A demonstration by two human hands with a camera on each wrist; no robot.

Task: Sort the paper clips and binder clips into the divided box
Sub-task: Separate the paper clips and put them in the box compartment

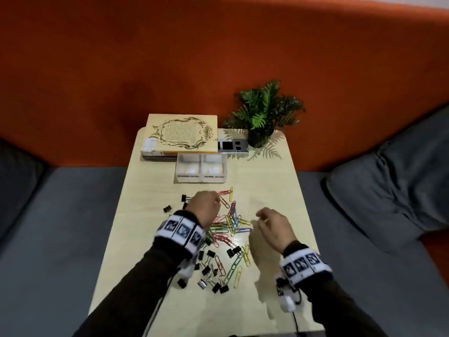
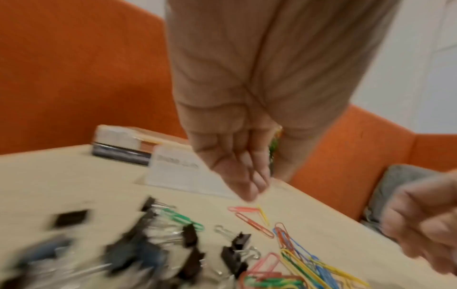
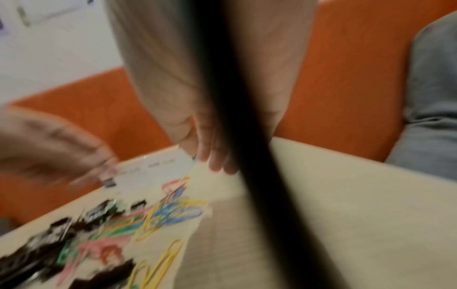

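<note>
Left hand [image 1: 205,207]: grip loosely curled over the far-left edge of the pile; whether it holds anything cannot be told.
Binder clips [image 1: 211,269]: black, mostly nearer the person than the left grip, a few to its left.
Paper clips [image 1: 232,223]: coloured tangle on the bench [image 1: 279,186] between both grips, long axes mixed.
Right hand [image 1: 273,226]: grip relaxed, holding nothing, just right of the tangle and probably nearer to it.
Divided box [image 1: 201,171]: beyond both grips, apparently holding no clips yet.
</note>
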